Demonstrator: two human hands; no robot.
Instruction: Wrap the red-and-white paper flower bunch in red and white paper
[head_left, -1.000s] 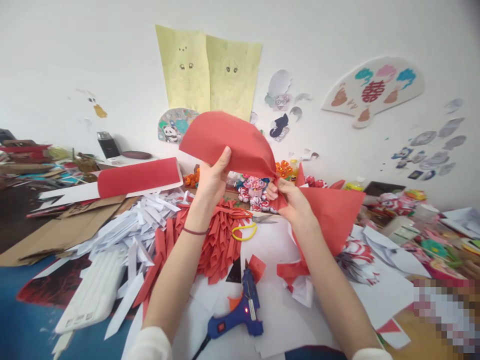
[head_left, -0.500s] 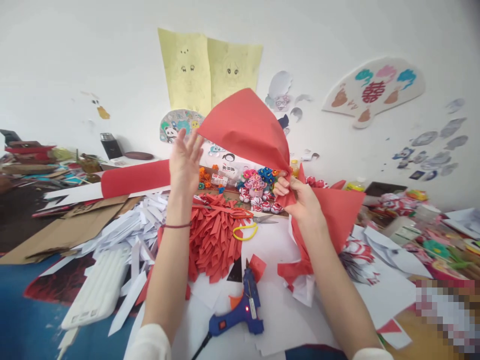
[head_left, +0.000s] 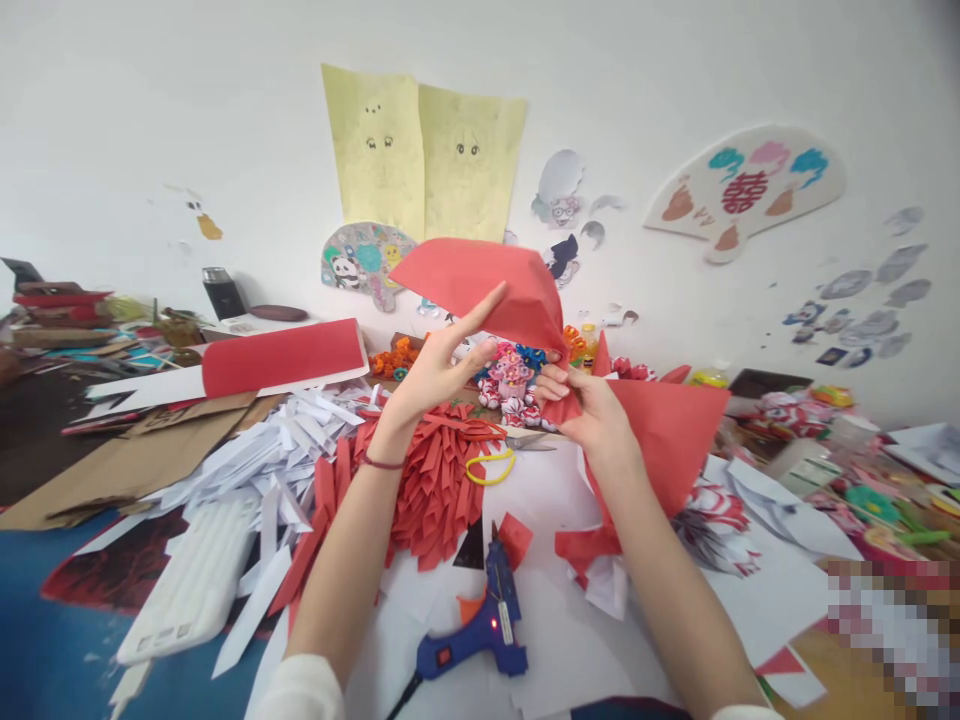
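Observation:
My right hand grips a gathered end of red paper, whose broad part fans up and to the left in front of the wall. My left hand has its fingers extended, the index finger overlapping the lower face of that paper; I cannot tell if it presses on it. More red paper lies behind my right forearm. Below my hands are a heap of red paper strips and scissors with a yellow handle loop. A blue glue gun with a lit red light rests on white paper.
White paper strips spread on the left beside a white power strip. A red roll lies behind them. Colourful flowers stand at the back. Red-and-white paper pieces lie to the right. A dark flask stands far left.
My left hand has moved right and down, from beside the red paper to in front of it. The paper's raised part has dropped and folded lower. My right hand keeps its grip.

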